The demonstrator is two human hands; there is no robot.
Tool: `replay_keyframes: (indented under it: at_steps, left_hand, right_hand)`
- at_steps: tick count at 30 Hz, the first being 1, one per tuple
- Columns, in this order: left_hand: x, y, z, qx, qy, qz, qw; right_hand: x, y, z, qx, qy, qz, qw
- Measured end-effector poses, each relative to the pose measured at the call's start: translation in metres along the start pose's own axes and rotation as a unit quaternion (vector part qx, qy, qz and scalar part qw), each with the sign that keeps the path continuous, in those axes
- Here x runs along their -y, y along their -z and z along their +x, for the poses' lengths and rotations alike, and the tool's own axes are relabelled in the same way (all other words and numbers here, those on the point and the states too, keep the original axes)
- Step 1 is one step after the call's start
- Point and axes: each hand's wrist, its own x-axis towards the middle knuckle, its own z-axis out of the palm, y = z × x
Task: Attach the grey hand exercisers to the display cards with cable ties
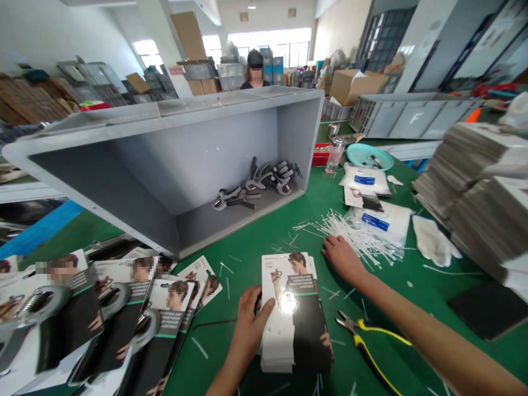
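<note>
Fingers of the left hand (247, 333) clasp stacked cards (297, 313), right hand (343, 258) open by cable ties (355, 235).

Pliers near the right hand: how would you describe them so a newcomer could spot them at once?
On the green table, look below the person's right hand and just right of the card stack. There lie the pliers. They are the only pliers in view, with yellow-and-black handles running toward the lower right and a metal head pointing at the stack.
</note>
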Motion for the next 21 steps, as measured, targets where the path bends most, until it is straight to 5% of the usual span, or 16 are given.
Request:
replay_keyframes:
  at_steps: [5,11,21]
  left_hand:
    - [0.005,0.000,-0.001,0.004,-0.030,0.038,0.999]
    - [0.008,0.001,-0.002,0.015,-0.054,0.059,0.997]
    - [0.010,-0.003,-0.005,-0.005,-0.076,0.087,0.993]
  right_hand:
    - [0.031,-0.012,-0.057,-0.007,0.082,0.042,0.996]
    - [0.000,-0.017,-0.092,-0.106,0.060,0.133,0.984]
    - [0.007,-0.021,-0.083,-0.109,0.067,0.114,0.985]
